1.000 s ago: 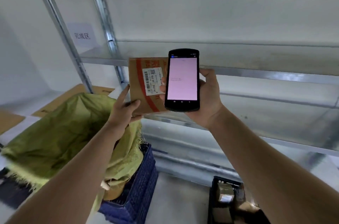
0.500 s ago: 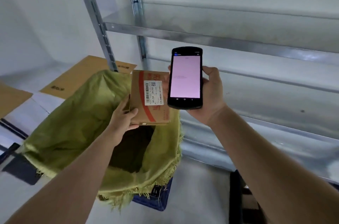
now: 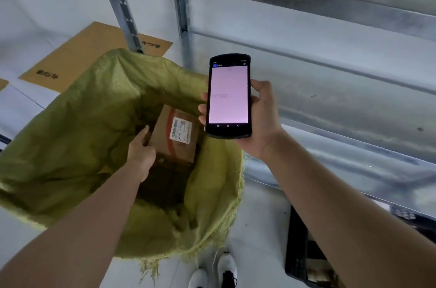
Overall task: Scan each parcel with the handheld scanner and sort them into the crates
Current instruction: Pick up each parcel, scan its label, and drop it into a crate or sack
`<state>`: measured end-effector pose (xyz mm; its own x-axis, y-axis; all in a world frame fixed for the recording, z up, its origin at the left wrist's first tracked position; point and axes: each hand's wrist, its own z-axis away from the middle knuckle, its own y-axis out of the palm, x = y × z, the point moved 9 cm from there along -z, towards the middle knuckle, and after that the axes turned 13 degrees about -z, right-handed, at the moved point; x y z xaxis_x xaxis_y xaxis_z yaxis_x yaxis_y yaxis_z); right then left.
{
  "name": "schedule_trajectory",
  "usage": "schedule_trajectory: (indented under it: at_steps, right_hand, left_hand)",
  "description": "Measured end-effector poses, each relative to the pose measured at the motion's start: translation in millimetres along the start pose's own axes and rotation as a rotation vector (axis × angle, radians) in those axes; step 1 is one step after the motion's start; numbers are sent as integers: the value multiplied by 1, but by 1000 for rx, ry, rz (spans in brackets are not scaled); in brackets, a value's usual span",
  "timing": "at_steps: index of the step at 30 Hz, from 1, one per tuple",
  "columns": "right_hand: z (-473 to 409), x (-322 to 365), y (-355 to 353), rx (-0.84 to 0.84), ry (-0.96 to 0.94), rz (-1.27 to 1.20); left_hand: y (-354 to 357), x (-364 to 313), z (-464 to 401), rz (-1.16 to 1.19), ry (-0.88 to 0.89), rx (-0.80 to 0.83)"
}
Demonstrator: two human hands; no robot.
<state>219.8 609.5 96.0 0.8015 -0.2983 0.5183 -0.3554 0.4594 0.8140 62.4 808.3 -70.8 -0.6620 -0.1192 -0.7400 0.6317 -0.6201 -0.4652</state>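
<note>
My left hand reaches down inside the open green woven sack and grips the left edge of a brown cardboard parcel with a red stripe and a white barcode label. The parcel sits low in the sack's mouth, label facing up. My right hand holds the black handheld scanner upright above the sack's right rim, its pink screen lit and facing me.
A metal shelving rack runs across the back and right, one upright post just behind the sack. Flattened cardboard lies on the floor at the left. A black crate with parcels stands at the lower right. White shoes show below.
The view has tilted down. My left hand has lowered the parcel from beside the scanner into the sack. The scanner has stayed raised in my right hand.
</note>
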Motion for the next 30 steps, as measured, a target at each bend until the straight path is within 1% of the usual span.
schedule_trajectory:
  at_steps: [2, 5, 9, 13, 16, 19, 22, 25, 30]
  right_hand:
    - [-4, -7, -11, -9, 9, 9]
    - [-5, -15, -24, -35, 18, -18]
    - [1, -20, -31, -70, -13, -56]
    - [26, -9, -36, -129, -83, -92]
    - [55, 5, -48, -207, -172, -110]
    - [92, 19, -68, -277, -253, -122]
    - [136, 34, -88, -313, -318, -128]
    - [186, 50, -114, -346, -399, -151]
    - [274, 74, -166, -406, -502, -197]
  left_hand:
    - [4, -1, -5, -8, 9, -10]
    - [11, -9, -7, 61, 12, 15]
    - [30, -31, 11, 117, 42, 124]
    - [63, -67, 44, 160, 123, 262]
    - [94, -94, 74, 169, 173, 365]
    - [127, -113, 108, 107, 263, 448]
    - [162, -124, 148, 47, 344, 528]
    - [199, -127, 189, 3, 370, 581]
    - [274, -121, 249, -68, 353, 653]
